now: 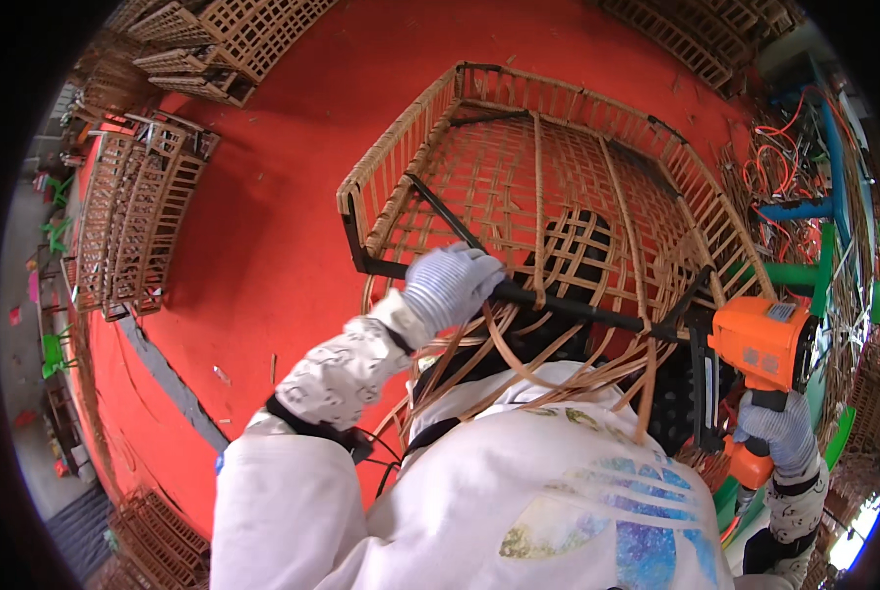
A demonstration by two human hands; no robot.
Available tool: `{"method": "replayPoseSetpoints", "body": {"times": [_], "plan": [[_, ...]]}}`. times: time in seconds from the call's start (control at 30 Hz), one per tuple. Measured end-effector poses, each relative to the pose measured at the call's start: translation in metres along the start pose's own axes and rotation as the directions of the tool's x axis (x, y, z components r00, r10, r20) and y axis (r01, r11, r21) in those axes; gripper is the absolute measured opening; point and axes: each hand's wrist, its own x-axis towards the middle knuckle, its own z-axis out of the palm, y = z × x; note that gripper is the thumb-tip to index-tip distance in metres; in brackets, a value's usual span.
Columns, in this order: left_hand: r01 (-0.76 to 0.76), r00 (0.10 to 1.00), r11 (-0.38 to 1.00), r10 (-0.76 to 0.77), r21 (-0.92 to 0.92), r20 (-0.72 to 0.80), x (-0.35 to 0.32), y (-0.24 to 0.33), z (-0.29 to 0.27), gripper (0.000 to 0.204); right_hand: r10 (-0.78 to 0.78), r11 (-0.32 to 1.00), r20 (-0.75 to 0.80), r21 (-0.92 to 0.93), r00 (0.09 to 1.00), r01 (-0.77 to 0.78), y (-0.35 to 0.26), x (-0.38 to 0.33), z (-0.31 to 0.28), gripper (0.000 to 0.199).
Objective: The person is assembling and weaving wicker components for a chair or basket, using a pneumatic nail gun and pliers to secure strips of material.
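Note:
A tan woven rattan basket frame with slatted sides and a black front bar rests tilted across my lap. My left hand, in a striped glove, is closed over that bar left of its middle. My right hand, gloved alike, wraps the handle of an orange staple gun. The gun's black magazine stands beside the bar's right end; whether its nose touches the bar I cannot tell. Loose rattan strips hang from the bar over my white top.
Stacked woven frames stand at the left, with more at the far left and far right. A blue and green metal rack with orange hoses is close on the right. Scraps lie on the red floor.

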Motion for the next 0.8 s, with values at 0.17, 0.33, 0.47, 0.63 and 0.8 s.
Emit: {"method": "replayPoseSetpoints", "body": {"times": [0.17,0.33,0.47,0.63,0.8], "plan": [[-0.251,0.533,0.863,-0.255,0.439,0.807,-0.026,0.008,-0.076,0.018,0.035,0.999,0.034,0.009,0.999,-0.035,-0.004,0.013,0.004,0.037],[0.561,0.827,0.660,-0.475,-0.500,0.302,-0.057,-0.041,-0.069,0.021,-0.066,0.997,0.122,0.044,0.990,0.061,-0.034,0.039,0.038,0.040],[0.651,0.753,0.326,-0.390,-0.686,0.530,-0.041,-0.051,-0.080,0.024,-0.058,0.998,0.203,0.026,0.977,0.054,-0.060,0.051,0.060,0.030],[0.674,0.739,0.302,-0.276,-0.675,0.614,-0.035,-0.061,-0.071,0.027,-0.096,0.993,0.256,-0.044,0.962,0.111,-0.074,0.057,0.076,0.021],[0.107,0.928,0.935,0.029,-0.338,0.372,-0.022,-0.061,-0.070,0.018,-0.087,0.987,0.293,-0.104,0.952,0.122,-0.080,0.065,0.081,0.023]]}}
